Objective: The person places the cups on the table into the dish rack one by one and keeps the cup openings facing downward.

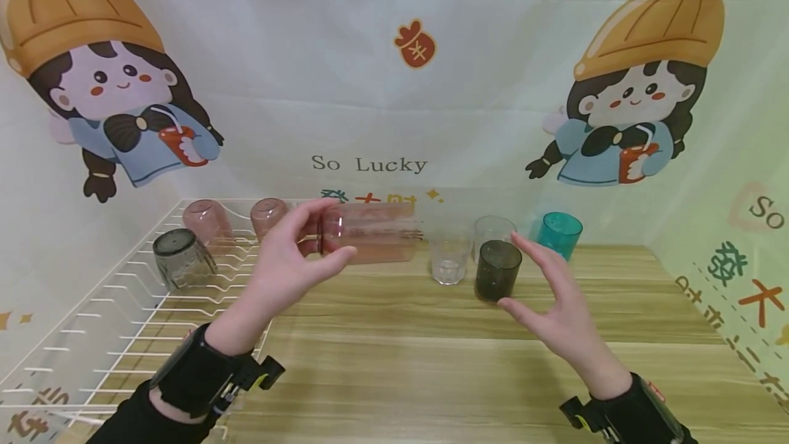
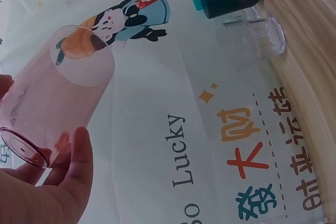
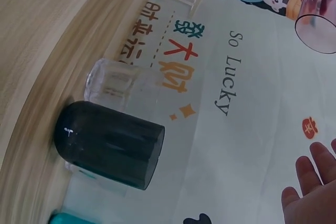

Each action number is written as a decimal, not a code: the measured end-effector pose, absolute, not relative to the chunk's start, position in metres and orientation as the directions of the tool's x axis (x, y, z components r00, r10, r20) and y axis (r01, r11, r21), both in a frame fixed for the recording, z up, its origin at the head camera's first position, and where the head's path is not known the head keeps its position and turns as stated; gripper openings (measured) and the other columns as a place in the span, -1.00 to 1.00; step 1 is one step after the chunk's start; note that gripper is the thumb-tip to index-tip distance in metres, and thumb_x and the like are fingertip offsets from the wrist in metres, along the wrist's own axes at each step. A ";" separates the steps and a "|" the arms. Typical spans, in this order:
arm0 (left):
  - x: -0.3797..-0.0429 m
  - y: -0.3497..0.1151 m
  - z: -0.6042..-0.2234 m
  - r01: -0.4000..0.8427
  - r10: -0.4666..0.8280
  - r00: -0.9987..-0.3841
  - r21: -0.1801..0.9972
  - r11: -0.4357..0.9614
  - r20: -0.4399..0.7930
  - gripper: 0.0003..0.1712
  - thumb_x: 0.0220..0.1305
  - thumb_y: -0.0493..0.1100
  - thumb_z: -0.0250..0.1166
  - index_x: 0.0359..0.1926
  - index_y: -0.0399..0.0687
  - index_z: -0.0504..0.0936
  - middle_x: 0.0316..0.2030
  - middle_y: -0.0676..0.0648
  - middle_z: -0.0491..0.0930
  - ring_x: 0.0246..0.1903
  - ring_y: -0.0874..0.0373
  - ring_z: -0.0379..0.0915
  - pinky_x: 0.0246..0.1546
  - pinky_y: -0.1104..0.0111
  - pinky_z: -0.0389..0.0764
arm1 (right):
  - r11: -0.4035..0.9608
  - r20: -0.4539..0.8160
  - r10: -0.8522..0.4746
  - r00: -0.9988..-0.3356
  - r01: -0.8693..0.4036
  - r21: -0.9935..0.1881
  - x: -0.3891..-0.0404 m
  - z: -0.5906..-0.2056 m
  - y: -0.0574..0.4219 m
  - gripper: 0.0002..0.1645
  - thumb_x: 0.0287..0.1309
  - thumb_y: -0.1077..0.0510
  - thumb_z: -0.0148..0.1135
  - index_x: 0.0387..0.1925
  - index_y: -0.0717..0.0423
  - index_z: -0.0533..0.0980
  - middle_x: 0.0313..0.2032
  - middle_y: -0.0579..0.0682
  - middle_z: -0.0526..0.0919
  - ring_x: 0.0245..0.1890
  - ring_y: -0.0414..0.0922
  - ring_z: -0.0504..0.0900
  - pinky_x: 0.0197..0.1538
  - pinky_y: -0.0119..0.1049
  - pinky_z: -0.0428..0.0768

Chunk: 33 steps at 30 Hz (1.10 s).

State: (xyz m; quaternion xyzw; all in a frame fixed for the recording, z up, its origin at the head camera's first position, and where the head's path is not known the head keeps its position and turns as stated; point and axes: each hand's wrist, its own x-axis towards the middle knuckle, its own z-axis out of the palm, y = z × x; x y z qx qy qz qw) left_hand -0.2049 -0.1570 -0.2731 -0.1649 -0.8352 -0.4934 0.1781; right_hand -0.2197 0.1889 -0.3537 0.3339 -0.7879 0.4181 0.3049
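Note:
My left hand (image 1: 286,262) grips a clear pink glass (image 1: 376,233) near its base, fingers and thumb on opposite sides. The glass lies sideways in the air, its open mouth to the right; the left wrist view shows the pink glass (image 2: 79,98) from the rim side. On the table stands a dark grey glass (image 1: 498,271), upright. Close by it, my right hand (image 1: 561,307) is held with thumb and fingers spread. In the right wrist view this hand (image 3: 317,190) is apart from the dark glass (image 3: 110,142) and holds nothing.
Beside the dark glass stand a clear glass (image 1: 448,264), another clear glass (image 1: 495,223) behind it and a teal glass (image 1: 559,235). At left, a white wire rack (image 1: 138,338) carries upturned pink glasses (image 1: 206,219) and a grey faceted glass (image 1: 183,259). A printed cloth (image 1: 345,88) hangs behind.

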 end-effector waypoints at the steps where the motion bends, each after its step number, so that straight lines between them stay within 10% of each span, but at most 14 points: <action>1: -0.205 -0.158 -0.273 0.450 0.099 -0.882 0.763 0.463 0.461 -0.29 0.01 -0.21 0.45 0.22 -0.09 0.41 -0.12 -0.10 0.53 -0.18 0.15 0.46 -0.13 0.55 0.55 | 0.435 0.759 -0.273 -0.591 -0.780 -0.450 -0.220 -0.354 0.190 0.06 -0.34 0.40 0.52 0.32 0.19 0.27 0.28 0.10 0.38 0.31 -0.29 0.22 0.32 -0.53 0.15; 25: -0.206 -0.192 -0.274 0.385 0.019 -0.892 0.736 0.557 0.452 -0.29 0.09 -0.09 0.40 0.25 -0.11 0.37 -0.08 -0.08 0.48 -0.15 0.15 0.41 -0.18 0.65 0.49 | 0.548 0.718 -0.268 -0.642 -0.715 -0.434 -0.226 -0.367 0.207 0.10 -0.34 0.35 0.53 0.35 0.08 0.26 0.27 0.10 0.39 0.29 -0.25 0.24 0.27 -0.60 0.10; 33: -0.208 -0.203 -0.274 0.354 -0.011 -0.894 0.720 0.597 0.448 -0.28 0.09 -0.04 0.40 0.25 -0.11 0.37 -0.11 -0.10 0.50 -0.19 0.18 0.42 -0.21 0.68 0.48 | 0.588 0.688 -0.267 -0.675 -0.680 -0.439 -0.229 -0.371 0.211 0.07 -0.30 0.31 0.53 0.34 0.09 0.26 0.27 0.09 0.40 0.28 -0.18 0.26 0.24 -0.34 0.22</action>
